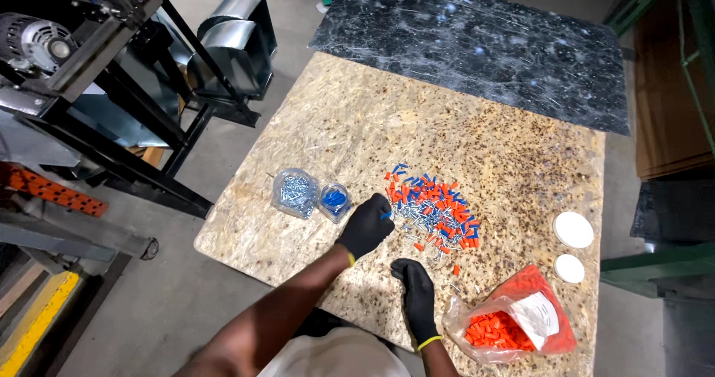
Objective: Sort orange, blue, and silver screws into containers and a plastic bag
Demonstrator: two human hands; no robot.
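Observation:
A mixed pile of small orange and blue caps and silver screws (432, 209) lies on the chipboard table (357, 116). My left hand (365, 226), in a black glove, pinches a small blue cap at the pile's left edge. My right hand (417, 296), also gloved, rests flat on the board near the front edge and holds nothing. Left of my left hand stand a round clear tub of blue caps (335, 200) and a round clear tub of screws (296, 192).
A clear bag of orange caps (514, 319) lies at the front right. Two white round lids (573, 229) (570, 268) sit by the right edge. A dark marbled slab (477, 42) lies beyond the board. A black metal frame with a motor (82, 72) stands at left.

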